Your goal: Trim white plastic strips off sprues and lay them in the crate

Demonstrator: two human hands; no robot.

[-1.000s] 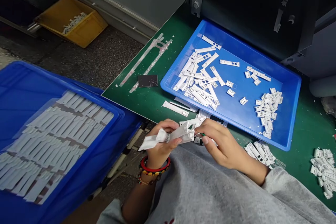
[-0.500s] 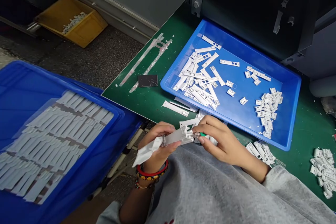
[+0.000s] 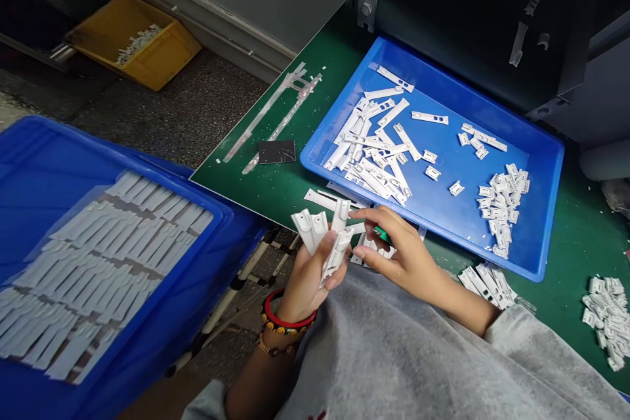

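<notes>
Several white plastic strips are bunched in my left hand, its thumb and fingers closed round them and their ends fanned upward. My right hand is just to the right, index finger and thumb apart beside the upper ends of the strips. Tucked inside its curled fingers is a small green object, perhaps a tool handle; the rest of it is hidden. Below and behind the right hand, more white strips lie at the table's edge, partly covered.
A blue tray with loose white strips and small clips stands on the green table. White clips are heaped at the right. Left is a blue bin with rows of strips. A yellow bin sits on the floor; a dark conveyor stands behind.
The strips in my left hand have swung from lying sideways to pointing upward and fan apart. My right hand's fingertips have moved slightly left and opened wider.
</notes>
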